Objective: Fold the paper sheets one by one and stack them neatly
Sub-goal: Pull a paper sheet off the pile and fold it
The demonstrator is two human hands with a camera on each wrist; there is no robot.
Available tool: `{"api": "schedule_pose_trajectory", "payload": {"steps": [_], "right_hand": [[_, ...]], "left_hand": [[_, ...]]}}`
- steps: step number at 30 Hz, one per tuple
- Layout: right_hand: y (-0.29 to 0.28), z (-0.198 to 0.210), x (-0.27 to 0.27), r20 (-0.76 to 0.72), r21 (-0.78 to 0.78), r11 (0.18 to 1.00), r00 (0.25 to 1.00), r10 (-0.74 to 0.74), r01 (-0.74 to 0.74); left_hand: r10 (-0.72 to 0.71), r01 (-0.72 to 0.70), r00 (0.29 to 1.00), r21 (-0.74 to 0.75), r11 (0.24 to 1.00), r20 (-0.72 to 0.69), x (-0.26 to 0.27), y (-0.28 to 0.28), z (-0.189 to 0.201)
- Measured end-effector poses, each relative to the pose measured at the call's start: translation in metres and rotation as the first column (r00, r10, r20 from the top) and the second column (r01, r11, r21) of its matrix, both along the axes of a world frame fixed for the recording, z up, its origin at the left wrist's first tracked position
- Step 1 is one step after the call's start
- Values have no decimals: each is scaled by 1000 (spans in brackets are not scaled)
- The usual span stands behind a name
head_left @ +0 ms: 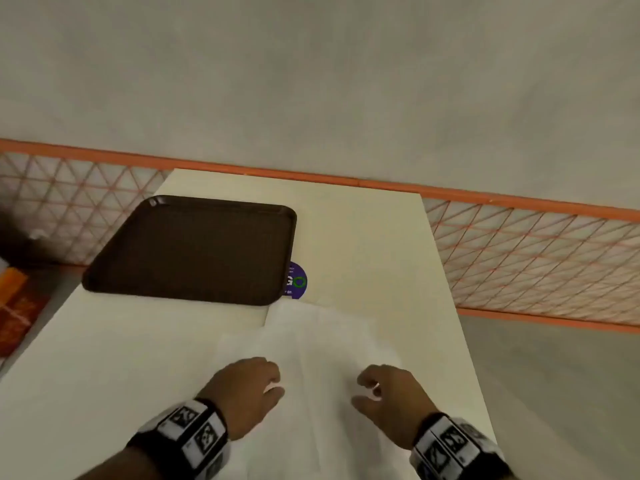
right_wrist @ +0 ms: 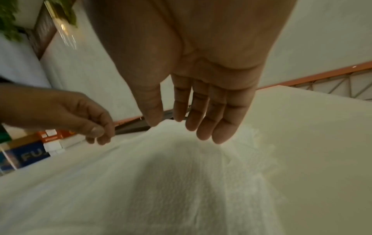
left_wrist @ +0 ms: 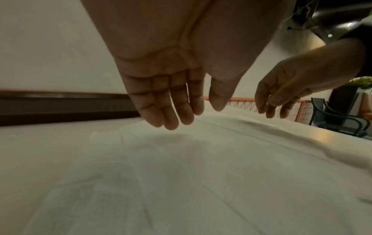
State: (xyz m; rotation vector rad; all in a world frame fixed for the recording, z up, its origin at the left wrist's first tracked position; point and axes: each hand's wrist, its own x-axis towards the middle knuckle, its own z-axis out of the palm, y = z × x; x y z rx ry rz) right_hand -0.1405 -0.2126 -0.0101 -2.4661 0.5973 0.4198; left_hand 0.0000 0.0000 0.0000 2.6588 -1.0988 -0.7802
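Note:
A spread of thin white paper sheets lies on the cream table in front of me, slightly rumpled and overlapping. My left hand hovers over the left part of the paper, fingers hanging relaxed and holding nothing. My right hand hovers over the right part, fingers loosely bent downward, tips close above the paper. In the left wrist view the left hand is just above the sheet. In the right wrist view the right hand is empty too.
An empty dark brown tray sits on the table's far left, partly covering a purple round sticker. An orange mesh fence runs behind and right of the table. Orange boxes lie off the left edge.

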Motion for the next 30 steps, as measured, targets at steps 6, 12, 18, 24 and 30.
{"api": "schedule_pose_trajectory", "payload": {"steps": [6, 12, 18, 24, 30], "right_hand": [[9, -14, 29, -84, -9, 990, 986, -142, 142], [10, -19, 36, -138, -29, 983, 973, -186, 184], [11, -15, 42, -170, -23, 977, 962, -213, 212], [10, -18, 33, -36, 168, 942, 957, -289, 291], [-14, -10, 19, 48, 489, 824, 935, -351, 285]], "left_hand": [[19, -18, 999, -10, 1000, 48, 18, -46, -13], [-18, 13, 999, 127, 992, 40, 38, -81, -16], [-44, 36, 999, 223, 974, 31, 44, -96, -17], [98, -90, 985, 57, 994, -141, 49, -82, -9], [105, -162, 943, -160, 974, -315, 53, -62, 18]]}}
